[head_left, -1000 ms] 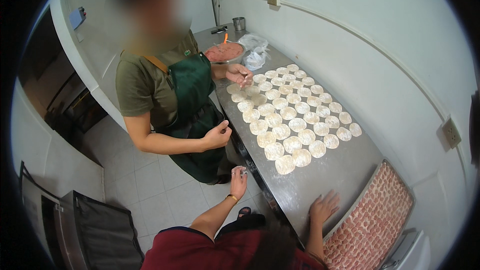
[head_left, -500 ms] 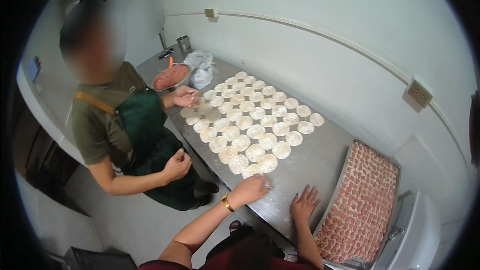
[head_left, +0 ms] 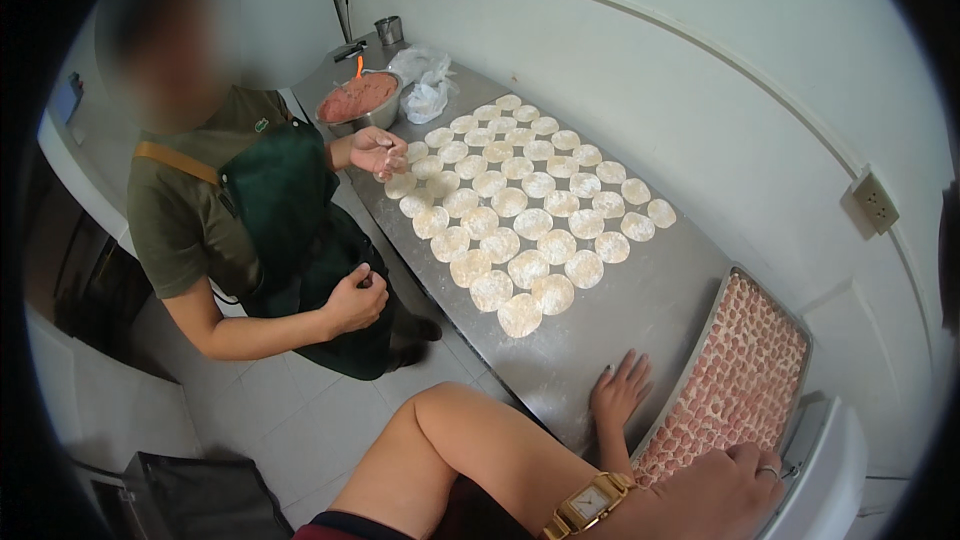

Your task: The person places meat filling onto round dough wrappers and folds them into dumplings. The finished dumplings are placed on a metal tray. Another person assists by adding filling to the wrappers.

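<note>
My left hand [head_left: 705,497], a gold watch [head_left: 590,503] on its wrist, reaches across my body to the near end of the metal tray [head_left: 808,350]. Its fingers bend down and away, so what they touch or hold is hidden. Rows of small pinkish meat-topped pieces [head_left: 740,370] fill the tray. My right hand [head_left: 618,395] lies flat on the steel table [head_left: 640,305] beside the tray, fingers spread; the left arm covers part of its forearm. Several floured dough rounds [head_left: 533,224] lie in rows beyond it, the closest [head_left: 519,316] ahead and to the left.
A co-worker in a green apron [head_left: 285,210] stands at the table's left side, one hand [head_left: 380,152] over the rounds. Behind are a bowl of pink meat filling [head_left: 360,98], plastic bags [head_left: 424,100] and a metal cup [head_left: 389,31]. A white fixture [head_left: 840,470] stands right of the tray.
My left hand has swung right, from the table by the nearest dough rounds to the tray's near end. My right hand stays flat on the table. The view has shifted a little.
</note>
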The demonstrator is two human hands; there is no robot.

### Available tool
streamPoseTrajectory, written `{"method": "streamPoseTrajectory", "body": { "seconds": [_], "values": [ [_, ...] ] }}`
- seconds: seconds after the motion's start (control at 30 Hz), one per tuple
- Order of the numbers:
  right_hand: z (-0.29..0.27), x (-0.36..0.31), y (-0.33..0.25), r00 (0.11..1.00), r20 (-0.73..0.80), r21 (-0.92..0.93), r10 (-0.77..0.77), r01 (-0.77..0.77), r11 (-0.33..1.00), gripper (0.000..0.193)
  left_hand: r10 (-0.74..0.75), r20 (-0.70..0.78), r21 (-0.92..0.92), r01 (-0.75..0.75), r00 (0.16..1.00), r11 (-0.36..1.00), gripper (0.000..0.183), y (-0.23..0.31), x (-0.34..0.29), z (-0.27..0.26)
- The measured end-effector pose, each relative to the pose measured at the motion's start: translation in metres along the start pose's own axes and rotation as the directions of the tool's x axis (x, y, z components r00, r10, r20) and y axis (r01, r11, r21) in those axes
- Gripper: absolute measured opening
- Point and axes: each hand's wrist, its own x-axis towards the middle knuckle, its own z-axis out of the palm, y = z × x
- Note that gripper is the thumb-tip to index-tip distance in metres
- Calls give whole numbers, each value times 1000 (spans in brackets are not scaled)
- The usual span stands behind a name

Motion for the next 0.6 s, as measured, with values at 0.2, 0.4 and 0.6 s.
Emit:
{"method": "streamPoseTrajectory", "body": {
  "seconds": [0.2,0.4,0.6],
  "values": [
    [-4,1,-2,1000,11,39,21,-21,999,61,79,-118,85,-69,990,994,22,11,-3,9],
    [-5,1,-1,1000,-6,26,9,-9,1000,61,42,-187,25,-38,981,999,22,20,-5,8],
    [-4,1,0,1000,9,47,22,-22,999,62,-46,78,73,41,996,996,27,22,-14,6]
  ]
}}
